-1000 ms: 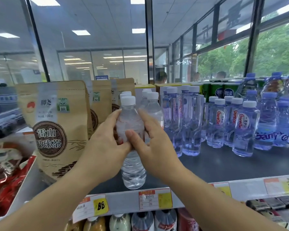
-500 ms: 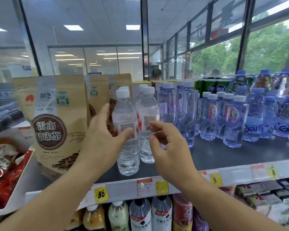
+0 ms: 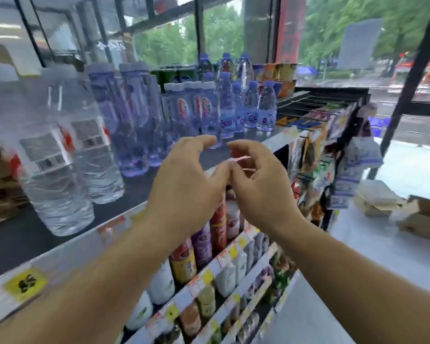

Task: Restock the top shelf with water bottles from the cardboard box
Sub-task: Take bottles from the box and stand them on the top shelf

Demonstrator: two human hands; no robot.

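Observation:
Two clear white-capped water bottles (image 3: 47,155) stand upright at the left of the dark top shelf (image 3: 23,242), one behind the other. My left hand (image 3: 184,184) and my right hand (image 3: 256,184) hover side by side in front of the shelf edge, well to the right of those bottles. Both hands hold nothing and their fingers are curled and apart. A brown cardboard box (image 3: 425,217) lies on the pale floor at the far right, only partly in view. The picture is blurred by motion.
More water bottles (image 3: 132,112) with blue tints and blue caps (image 3: 266,108) fill the shelf's middle and back. Lower shelves (image 3: 224,259) carry drink bottles with yellow price tags. Hanging snack packets (image 3: 333,155) cover the shelf's right end. Flattened cardboard (image 3: 375,197) lies on the floor.
Both hands have let go of the clear bottle, which stays on the shelf. The view has swung to the right, and the hands have moved right, away from the bottles.

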